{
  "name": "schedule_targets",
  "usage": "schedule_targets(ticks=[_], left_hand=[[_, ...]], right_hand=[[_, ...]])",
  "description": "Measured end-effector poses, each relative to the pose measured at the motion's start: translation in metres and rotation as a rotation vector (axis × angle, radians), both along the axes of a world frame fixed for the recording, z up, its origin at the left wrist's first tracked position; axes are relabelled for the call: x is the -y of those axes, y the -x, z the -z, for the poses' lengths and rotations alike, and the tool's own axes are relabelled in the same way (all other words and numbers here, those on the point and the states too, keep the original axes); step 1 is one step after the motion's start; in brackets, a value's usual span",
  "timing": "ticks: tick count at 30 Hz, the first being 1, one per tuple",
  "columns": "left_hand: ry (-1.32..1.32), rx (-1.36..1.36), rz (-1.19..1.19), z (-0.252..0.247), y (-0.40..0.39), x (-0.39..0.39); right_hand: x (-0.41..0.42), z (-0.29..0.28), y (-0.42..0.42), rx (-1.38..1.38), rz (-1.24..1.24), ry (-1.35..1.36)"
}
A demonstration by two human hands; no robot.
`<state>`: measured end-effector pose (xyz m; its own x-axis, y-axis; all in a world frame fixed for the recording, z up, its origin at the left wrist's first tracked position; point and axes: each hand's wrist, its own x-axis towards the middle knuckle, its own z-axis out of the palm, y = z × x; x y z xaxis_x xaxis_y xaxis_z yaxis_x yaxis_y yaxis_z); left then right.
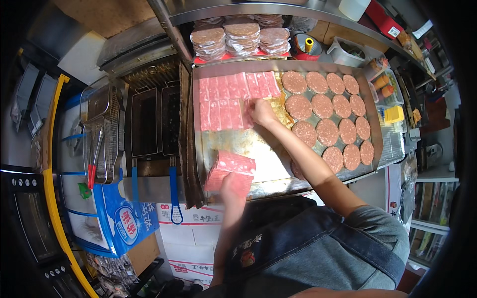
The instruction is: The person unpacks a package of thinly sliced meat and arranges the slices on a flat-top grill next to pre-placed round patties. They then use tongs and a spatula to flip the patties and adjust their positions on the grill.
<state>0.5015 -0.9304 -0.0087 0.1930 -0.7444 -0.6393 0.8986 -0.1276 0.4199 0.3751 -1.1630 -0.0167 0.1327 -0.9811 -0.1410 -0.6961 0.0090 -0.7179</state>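
My left hand (233, 188) grips a thick stack of raw bacon slices (231, 164) over the front left of a flat metal griddle (238, 143). Farther back, my right hand (262, 111) pinches a bacon slice (247, 116) at the right end of the second row; my fingers hide part of it. Bacon strips (223, 86) lie side by side in two rows at the griddle's back left. Raw round patties (298, 107) fill its right side in several rows, and my right forearm covers some of the nearest ones.
Stacked patties with wrapping between them (241, 31) stand behind the griddle, under a metal shelf (283, 8). To the left are fryer baskets (144, 121) with blue handles, and a wire basket holding red-handled tongs (93, 160). Yellow slices (394, 114) sit at right.
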Motion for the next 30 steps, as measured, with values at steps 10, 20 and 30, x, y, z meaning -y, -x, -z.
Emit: schedule_targets(ticks=[10, 20, 30], left_hand=[[0.11, -0.009, 0.036, 0.007, -0.005, 0.002], [0.175, -0.03, 0.07, -0.009, 0.004, 0.011], [0.201, -0.027, 0.082, -0.012, 0.005, 0.012]], right_hand=[[-0.006, -0.003, -0.002, -0.109, 0.058, 0.11], [-0.02, -0.01, 0.001, -0.22, 0.003, 0.355], [-0.023, -0.021, 0.005, -0.232, -0.229, 0.49]])
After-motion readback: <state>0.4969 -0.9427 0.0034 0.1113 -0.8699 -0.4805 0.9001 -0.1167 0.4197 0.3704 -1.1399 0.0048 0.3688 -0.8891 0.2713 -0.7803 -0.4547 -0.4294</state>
